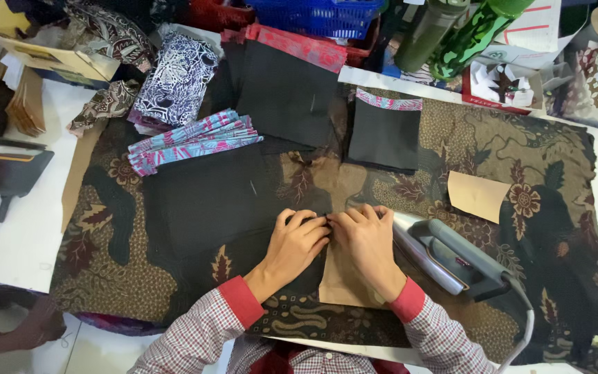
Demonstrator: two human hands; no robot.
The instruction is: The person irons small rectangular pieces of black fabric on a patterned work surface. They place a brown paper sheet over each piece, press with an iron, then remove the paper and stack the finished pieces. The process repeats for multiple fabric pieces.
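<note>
My left hand (297,242) and my right hand (366,239) lie side by side, fingers curled down, pressing a black fabric piece (209,201) folded over a brown paper template (344,280). The fingertips meet at the fold edge. Most of the template is hidden under my right hand. A grey clothes iron (448,256) rests right of my right hand, touching its side. All of this sits on a patterned brown batik cloth (493,152) covering the table.
A stack of blue-pink fabric strips (192,142) and black fabric pieces (282,90) lie behind. A black pocket piece with pink trim (385,131) and another brown paper piece (477,195) are to the right. Green bottles (472,31) and a blue basket (320,14) stand at the back.
</note>
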